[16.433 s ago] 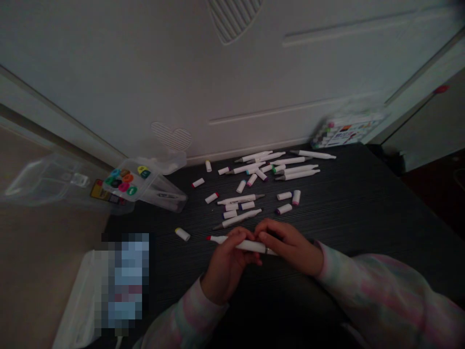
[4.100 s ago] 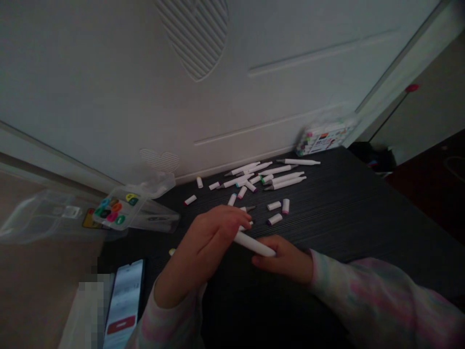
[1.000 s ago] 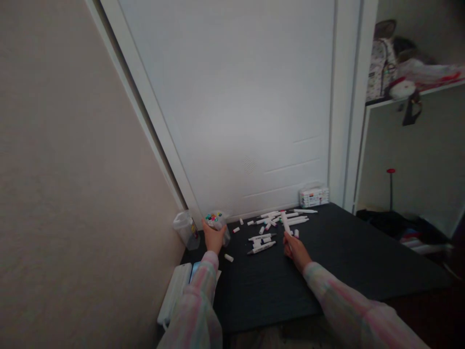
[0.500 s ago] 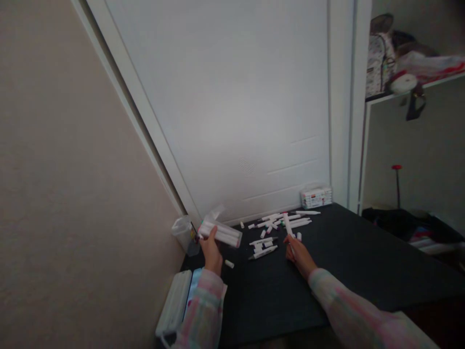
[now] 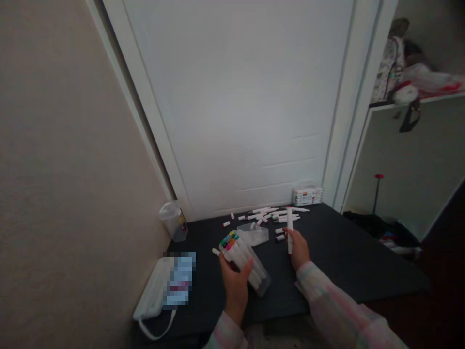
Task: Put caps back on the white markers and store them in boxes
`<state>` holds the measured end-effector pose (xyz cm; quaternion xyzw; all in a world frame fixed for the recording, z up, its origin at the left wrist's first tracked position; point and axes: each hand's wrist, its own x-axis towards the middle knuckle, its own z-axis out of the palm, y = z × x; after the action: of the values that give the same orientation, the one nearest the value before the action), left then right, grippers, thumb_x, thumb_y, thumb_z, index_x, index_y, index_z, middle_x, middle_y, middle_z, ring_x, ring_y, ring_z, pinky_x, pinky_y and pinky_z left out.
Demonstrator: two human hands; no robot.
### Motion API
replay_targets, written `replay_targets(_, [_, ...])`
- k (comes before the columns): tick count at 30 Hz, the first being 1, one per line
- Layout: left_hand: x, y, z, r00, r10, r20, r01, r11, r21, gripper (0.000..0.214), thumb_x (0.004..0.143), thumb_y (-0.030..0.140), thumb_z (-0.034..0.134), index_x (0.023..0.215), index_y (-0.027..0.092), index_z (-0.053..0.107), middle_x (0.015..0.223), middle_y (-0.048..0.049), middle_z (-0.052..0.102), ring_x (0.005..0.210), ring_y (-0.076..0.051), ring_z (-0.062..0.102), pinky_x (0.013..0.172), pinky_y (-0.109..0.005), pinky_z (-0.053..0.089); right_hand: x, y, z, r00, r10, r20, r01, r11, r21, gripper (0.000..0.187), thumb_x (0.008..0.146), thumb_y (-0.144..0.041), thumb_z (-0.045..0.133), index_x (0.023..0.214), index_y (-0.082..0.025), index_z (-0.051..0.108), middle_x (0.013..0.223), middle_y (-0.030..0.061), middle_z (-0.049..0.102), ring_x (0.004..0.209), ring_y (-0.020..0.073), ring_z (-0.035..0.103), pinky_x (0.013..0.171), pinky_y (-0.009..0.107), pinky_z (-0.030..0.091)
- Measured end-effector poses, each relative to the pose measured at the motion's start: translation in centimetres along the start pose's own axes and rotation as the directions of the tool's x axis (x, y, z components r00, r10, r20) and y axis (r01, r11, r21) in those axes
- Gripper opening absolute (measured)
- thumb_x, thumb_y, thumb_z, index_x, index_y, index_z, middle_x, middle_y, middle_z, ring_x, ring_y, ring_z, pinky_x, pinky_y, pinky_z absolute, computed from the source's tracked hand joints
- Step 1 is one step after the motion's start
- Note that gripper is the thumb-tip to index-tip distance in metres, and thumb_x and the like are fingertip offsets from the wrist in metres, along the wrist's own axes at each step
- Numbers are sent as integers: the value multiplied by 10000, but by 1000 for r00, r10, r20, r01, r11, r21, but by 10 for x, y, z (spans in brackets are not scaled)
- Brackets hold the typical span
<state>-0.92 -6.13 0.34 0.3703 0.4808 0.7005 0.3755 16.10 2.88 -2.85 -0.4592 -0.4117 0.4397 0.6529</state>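
My left hand (image 5: 234, 281) is wrapped round a clear plastic marker case (image 5: 245, 264) with its lid hanging open; several white markers with coloured end caps stand in it. My right hand (image 5: 298, 247) grips one white marker (image 5: 289, 229), held upright a little above the dark tabletop (image 5: 345, 261). Behind both hands lie several loose white markers and caps (image 5: 272, 215), scattered near the white door.
A second clear container (image 5: 174, 220) stands at the table's back left corner. A boxed marker set (image 5: 307, 195) sits against the door at the back right. A white device with a cable (image 5: 150, 303) lies at the left edge. Shelves with bags are on the right.
My left hand has brought the marker case from the back left toward me, to the middle of the table, with its lid open. My right hand still holds its marker.
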Motion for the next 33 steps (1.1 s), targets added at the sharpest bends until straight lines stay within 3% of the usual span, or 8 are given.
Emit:
replay_targets(5, [-6,-17,2,999,15,-33,-14,999,30,667,582,277,691,1134,178,331,1073,-120,560,988,-256,583,881,-406,446,-11,-44,12,996,-59,-74,68,990,124,294,863,-345,481,1063,-136,528,918,42,584,715,116,575,606,277,498])
replay_targets(9, [-15,-34,4,983,136,121,-153,978,139,776,641,293,658,1266,165,217,1285,-187,423,1180,-280,463,974,-433,381,-29,-92,35,987,-157,-28,159,963,219,416,753,-357,574,1132,-204,496,741,-24,558,578,87,528,484,202,432])
replay_targets(12, [-19,-45,3,947,222,231,-273,937,217,795,626,298,680,1274,151,243,1326,-202,376,1230,-298,405,1004,-450,345,-45,-112,45,975,-219,25,207,949,240,510,698,-304,626,1173,-212,467,727,-21,597,572,93,542,535,224,464])
replay_targets(16, [-21,-48,1,933,242,268,-308,919,244,777,635,289,675,1277,148,262,1300,-195,415,1221,-298,417,1010,-457,333,-60,-112,43,967,-252,35,239,946,220,644,683,-245,642,1264,-236,365,733,-20,637,661,122,609,625,252,502])
replay_targets(24, [-12,-31,4,974,140,180,-156,985,76,633,711,333,583,1251,167,297,1247,-156,496,1142,-257,504,948,-410,406,-60,-104,38,962,-274,-20,271,936,225,885,644,-195,678,1356,-296,162,810,-26,654,714,123,640,660,256,518])
replay_targets(29, [-14,-31,3,973,144,180,-161,984,79,669,687,368,601,1250,157,307,1251,-159,490,1146,-263,497,939,-396,413,-62,-103,41,966,-256,-28,256,943,214,859,659,-191,673,1350,-300,174,823,-28,661,760,120,643,703,258,518])
replay_targets(33, [-16,-33,2,969,148,196,-168,982,84,710,652,356,638,1250,148,317,1288,-176,451,1182,-283,458,962,-413,388,-63,-102,39,969,-244,-32,245,946,210,721,689,-228,649,1303,-282,275,798,-25,655,711,116,633,655,249,514])
